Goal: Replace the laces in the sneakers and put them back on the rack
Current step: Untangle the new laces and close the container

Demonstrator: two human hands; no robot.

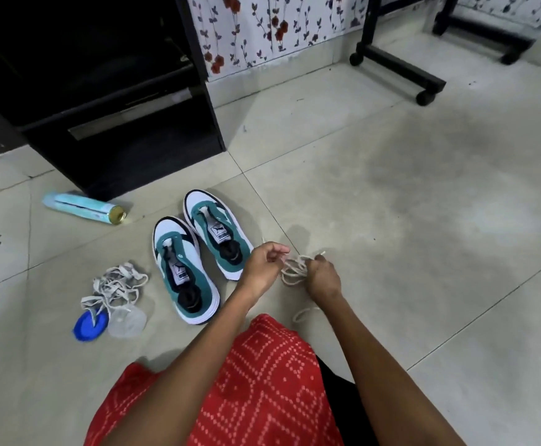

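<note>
On the tiled floor, just below frame centre, a bundle of cream laces is held between both hands. The left hand is curled, and one strand of the bundle is pinched between its thumb and fingers. The right hand is closed round the opposite side of the bundle, and a lace tip is seen projecting above its knuckles. A loose loop of the same lace is laid on the floor at 6 o'clock from the bundle, beside the right forearm.

Two teal, white and black sneakers are set side by side at 9 o'clock from the hands, toes directed to 11 o'clock, tongues exposed. The near sneaker is fully shown; the heel of the far sneaker is partly covered by the left hand.

A pile of flat grey-white laces is located at 9 o'clock from the near sneaker, apart from it. At 6 o'clock from the pile, a blue lid and a clear plastic container are placed touching each other, and one lace end is laid across the lid. A spray can is laid on its side at 10 o'clock from the sneakers, near the base of the black rack. A wheeled stand is positioned at 1 o'clock in the frame, and a red patterned garment at 6 o'clock
</note>
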